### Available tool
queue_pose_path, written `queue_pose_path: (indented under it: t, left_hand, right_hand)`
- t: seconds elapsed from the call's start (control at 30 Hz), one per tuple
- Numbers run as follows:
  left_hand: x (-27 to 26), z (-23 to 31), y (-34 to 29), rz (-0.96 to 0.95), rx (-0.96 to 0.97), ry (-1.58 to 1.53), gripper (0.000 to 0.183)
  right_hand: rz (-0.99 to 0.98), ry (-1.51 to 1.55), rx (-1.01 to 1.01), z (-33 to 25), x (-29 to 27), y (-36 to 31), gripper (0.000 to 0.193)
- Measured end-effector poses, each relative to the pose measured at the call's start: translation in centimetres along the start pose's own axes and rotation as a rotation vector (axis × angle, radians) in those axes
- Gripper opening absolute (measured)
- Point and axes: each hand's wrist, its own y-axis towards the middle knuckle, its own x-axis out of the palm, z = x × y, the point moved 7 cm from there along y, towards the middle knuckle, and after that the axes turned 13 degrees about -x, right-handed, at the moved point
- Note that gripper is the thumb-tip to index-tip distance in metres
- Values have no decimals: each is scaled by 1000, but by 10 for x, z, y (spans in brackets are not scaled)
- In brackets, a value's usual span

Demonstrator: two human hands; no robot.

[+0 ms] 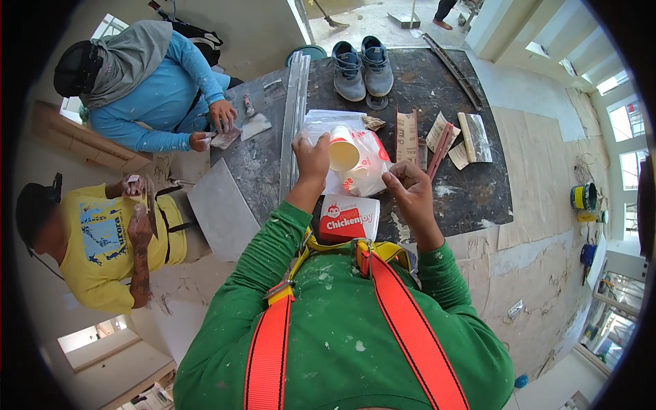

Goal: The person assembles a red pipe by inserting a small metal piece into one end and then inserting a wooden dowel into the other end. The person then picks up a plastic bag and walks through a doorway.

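Note:
My left hand [312,162] is closed at the left side of a paper cup [344,152], which lies tipped with its pale inside toward me. Beside and partly behind the cup is a thin white plastic bag [372,167] with red print. At the bag's right edge my right hand [413,195] is closed, thumb and forefinger pinched together on the plastic. Between my forearms, close to my chest, stands a red and white food box [348,217]. What is inside the bag cannot be made out clearly.
Blue-grey shoes [362,68] stand on the dark table [471,195]. Sandpaper pieces [406,137] lie right, metal channels [294,123] left. Two people [154,89] [102,239] work at left, one handling a putty blade. Buckets [584,197] stand on the floor at right.

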Motion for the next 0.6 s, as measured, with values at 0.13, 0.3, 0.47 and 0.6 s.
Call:
queue_pose_path:
  t: [0.13,0.3,0.47,0.6]
  left_hand:
    - [-27,33,14,-43,360,99,49]
    - [-55,59,7,-232,180,-274,26]
    - [-80,30,23,-313,124,-73,19]
    - [-90,31,11,-328,252,47,15]
  right_hand:
    - [62,-60,-51,5,-22,7,21]
    - [111,13,-136,-14,-34,34,21]
    - [103,125,-64,10,-26,45,31]
    - [34,113,0,23,-12,38,33]
